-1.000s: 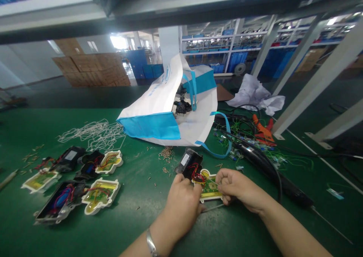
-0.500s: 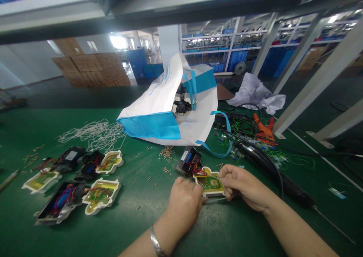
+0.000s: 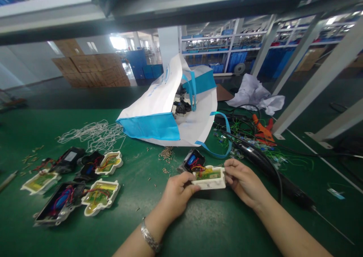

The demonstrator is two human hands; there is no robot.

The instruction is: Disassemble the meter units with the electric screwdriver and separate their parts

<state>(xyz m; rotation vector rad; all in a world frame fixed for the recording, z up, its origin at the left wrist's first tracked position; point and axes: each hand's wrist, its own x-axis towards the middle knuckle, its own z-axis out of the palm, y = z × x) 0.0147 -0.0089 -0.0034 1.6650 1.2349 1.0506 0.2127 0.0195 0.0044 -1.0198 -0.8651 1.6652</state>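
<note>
My left hand and my right hand pinch the two ends of a white housing half with a yellow-green circuit board inside. It is lifted off the green table and tipped on edge. Red wires join it to a black housing half with a blue part, lying just behind. A silver bracelet is on my left wrist.
Several similar opened units lie at the left. A white and blue bag holding black parts lies behind. White wire loops, small pins, black cables, an orange tool, crumpled white cloth and frame legs surround.
Both hands raised the white housing half from flat on the table and tilted it onto its edge. The black half shifted and turned with it.
</note>
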